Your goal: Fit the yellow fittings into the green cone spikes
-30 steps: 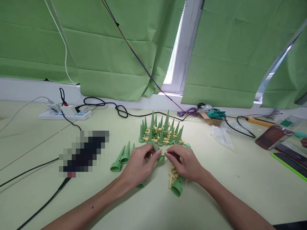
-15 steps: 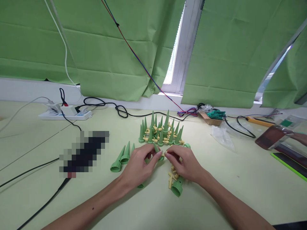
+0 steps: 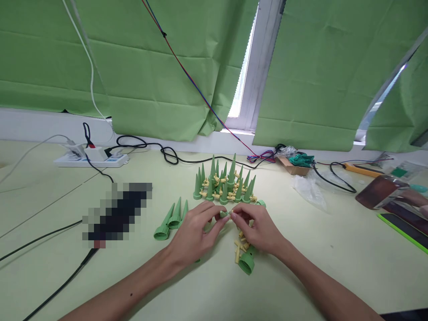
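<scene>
Two hands, left (image 3: 197, 227) and right (image 3: 259, 225), pinch what seems one green cone (image 3: 224, 215) between them.

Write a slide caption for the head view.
Left hand grips a green cone, right hand a yellow piece, near standing green cones.

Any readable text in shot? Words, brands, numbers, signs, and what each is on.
No readable text in the head view.
Green spikes, yellow fittings: none seen; any marks too small.
White power strip: any print too small.
Bottle with dark red contents: no legible label.
Green-edged flat device: nothing legible.
Dark object on the left: pixelated, unreadable.
</scene>
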Motion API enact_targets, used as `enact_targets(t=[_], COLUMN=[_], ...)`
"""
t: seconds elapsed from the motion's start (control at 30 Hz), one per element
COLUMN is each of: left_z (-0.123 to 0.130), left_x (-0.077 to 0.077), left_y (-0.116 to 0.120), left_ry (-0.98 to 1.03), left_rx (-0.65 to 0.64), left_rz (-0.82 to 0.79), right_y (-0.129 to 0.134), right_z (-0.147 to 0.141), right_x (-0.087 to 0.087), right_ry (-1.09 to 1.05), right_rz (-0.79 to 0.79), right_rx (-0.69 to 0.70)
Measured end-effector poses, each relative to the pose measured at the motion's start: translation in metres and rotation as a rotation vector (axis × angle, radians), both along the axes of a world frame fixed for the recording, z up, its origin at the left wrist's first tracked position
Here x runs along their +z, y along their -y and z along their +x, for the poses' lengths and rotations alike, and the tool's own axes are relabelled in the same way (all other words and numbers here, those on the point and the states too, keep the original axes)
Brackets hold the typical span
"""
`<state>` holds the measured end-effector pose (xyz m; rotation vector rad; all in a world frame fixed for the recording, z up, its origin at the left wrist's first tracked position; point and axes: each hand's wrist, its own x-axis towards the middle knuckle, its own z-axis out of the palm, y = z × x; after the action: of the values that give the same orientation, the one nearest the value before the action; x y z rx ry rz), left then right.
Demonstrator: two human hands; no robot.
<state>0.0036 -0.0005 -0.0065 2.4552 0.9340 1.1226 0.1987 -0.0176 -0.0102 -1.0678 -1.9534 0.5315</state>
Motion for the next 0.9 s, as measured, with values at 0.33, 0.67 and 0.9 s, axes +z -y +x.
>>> enact_targets(t=[0.33, 0.67, 0.9], left_z=[-0.002, -0.0043, -0.0052], left_x=[-0.0048, -0.0061, -0.0048], left_y=[-0.0008, -0.0014, -0.0013], left_ry=[-0.032, -0.092, -0.134], left_rx=[-0.017, -0.052, -0.079], left_rz=[0.102, 0.217, 0.299], right_y=[-0.0023, -0.0055, -0.0055], right_z=[-0.0031, -0.0034, -0.0034], right_x=[-0.0037, -0.0036, -0.0003], right_ry=[-0.294, -0.516, -0.591], right_rz=[-0.325, -0.583, -0.663], right_rx=[0.056, 0.149, 0.145])
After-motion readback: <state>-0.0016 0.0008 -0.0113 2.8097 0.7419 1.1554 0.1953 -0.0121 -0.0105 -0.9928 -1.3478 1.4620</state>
